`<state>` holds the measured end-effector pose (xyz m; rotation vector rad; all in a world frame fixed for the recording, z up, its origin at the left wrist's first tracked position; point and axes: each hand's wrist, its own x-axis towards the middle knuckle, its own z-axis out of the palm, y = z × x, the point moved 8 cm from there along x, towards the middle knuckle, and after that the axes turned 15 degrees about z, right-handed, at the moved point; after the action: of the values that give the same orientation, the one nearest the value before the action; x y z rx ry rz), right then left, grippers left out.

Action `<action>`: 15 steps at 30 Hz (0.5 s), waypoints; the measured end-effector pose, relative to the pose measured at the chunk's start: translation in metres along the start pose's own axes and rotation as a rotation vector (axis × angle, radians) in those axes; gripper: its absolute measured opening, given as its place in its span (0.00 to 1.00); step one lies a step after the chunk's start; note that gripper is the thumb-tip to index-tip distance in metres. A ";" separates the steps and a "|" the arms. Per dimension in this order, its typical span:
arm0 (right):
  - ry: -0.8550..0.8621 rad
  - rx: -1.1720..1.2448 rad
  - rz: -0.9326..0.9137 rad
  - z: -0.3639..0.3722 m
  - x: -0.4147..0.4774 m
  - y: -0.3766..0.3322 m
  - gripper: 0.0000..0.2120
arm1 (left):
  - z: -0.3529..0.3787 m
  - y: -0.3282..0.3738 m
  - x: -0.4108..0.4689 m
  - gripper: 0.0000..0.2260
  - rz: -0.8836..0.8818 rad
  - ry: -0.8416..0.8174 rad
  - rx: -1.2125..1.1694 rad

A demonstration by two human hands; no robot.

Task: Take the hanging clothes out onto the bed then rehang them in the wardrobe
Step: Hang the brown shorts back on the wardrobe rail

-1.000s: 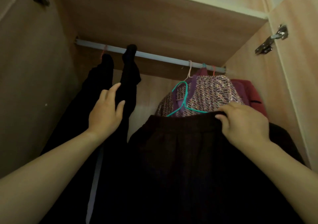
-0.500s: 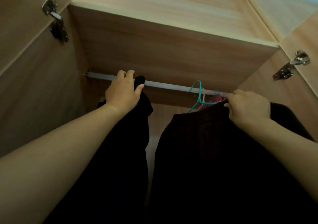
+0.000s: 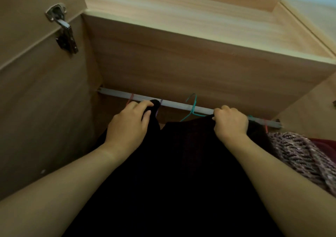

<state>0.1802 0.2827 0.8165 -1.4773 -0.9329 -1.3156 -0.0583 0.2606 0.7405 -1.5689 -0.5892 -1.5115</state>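
Note:
A pale metal rail (image 3: pixel 181 106) runs across the wardrobe under the wooden shelf. My left hand (image 3: pixel 130 125) grips the top of a black garment (image 3: pixel 154 107) that hangs on the rail at the left. My right hand (image 3: pixel 231 123) pinches the waistband of a dark skirt (image 3: pixel 190 154) on a teal hanger (image 3: pixel 192 107), whose hook is level with the rail. Whether that hook sits on the rail I cannot tell. The skirt fills the lower middle of the view between my forearms.
A purple-and-white patterned knit (image 3: pixel 298 151) and a red garment (image 3: pixel 325 143) hang at the right end of the rail. A red hanger hook (image 3: pixel 131 98) sits at the left end. A metal door hinge (image 3: pixel 63 34) is on the left wall.
The view has tilted upward. My left hand rose from the black garment's side to its top at the rail. My right hand lifted the skirt and teal hanger up to rail height.

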 end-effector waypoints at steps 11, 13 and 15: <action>-0.046 0.170 0.066 0.041 0.008 0.003 0.11 | 0.008 -0.011 -0.015 0.14 0.012 0.032 -0.098; -0.060 0.189 0.062 0.049 0.008 0.006 0.11 | 0.008 -0.010 -0.014 0.14 0.029 0.052 -0.108; -0.082 0.196 0.054 0.057 0.008 0.005 0.11 | 0.008 -0.011 -0.014 0.14 0.040 0.085 -0.115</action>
<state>0.2032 0.3350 0.8234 -1.4024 -1.0376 -1.0985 -0.0657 0.2760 0.7302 -1.5845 -0.4267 -1.5977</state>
